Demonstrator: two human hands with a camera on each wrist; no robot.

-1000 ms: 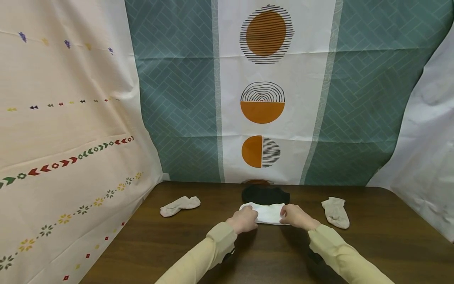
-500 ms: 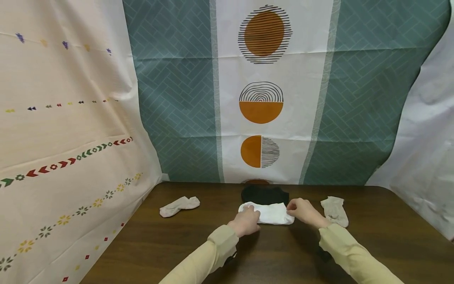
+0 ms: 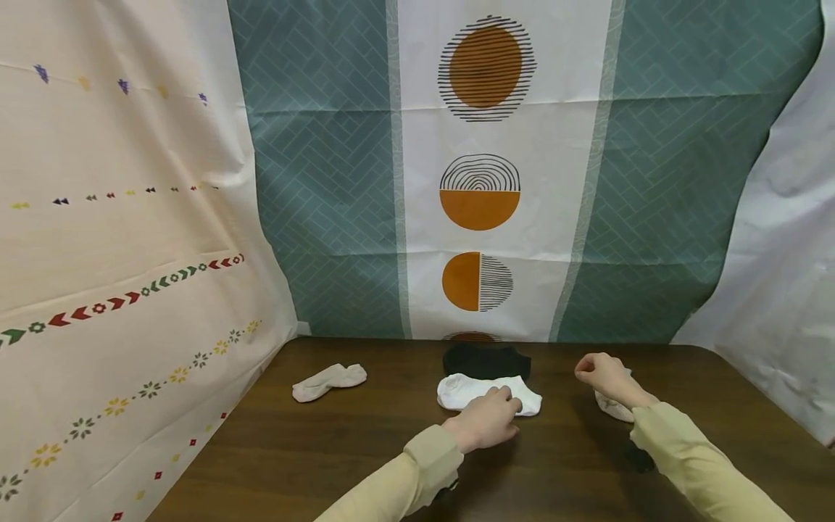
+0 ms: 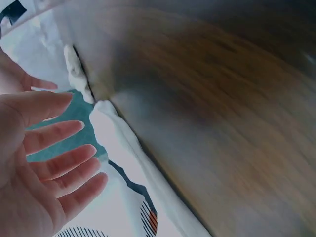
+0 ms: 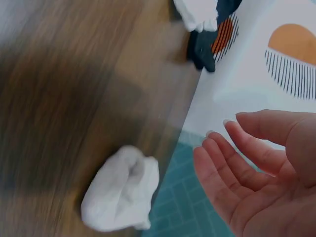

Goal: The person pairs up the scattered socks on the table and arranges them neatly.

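A white sock [image 3: 466, 391] lies flat at the middle of the table, just in front of a black sock [image 3: 485, 360]. My left hand [image 3: 488, 420] hovers over the near side of the white sock with its fingers spread and nothing in them, as the left wrist view also shows. Over on the right, my right hand [image 3: 607, 377] is above a light grey sock [image 3: 613, 407] and covers much of it in the head view. The right wrist view shows that grey sock [image 5: 118, 195] bunched on the wood, apart from the loosely bent, unoccupied fingers.
Another light grey sock [image 3: 329, 382] lies at the left of the brown wooden table [image 3: 365, 449]. A green and white curtain [image 3: 333, 217] hangs behind the table's back edge, and an embroidered cream cloth [image 3: 130, 254] hangs along the left side.
Both hands have let go of the white sock. My right hand has moved right to above the grey sock, and my left hand has shifted a little right and toward me.
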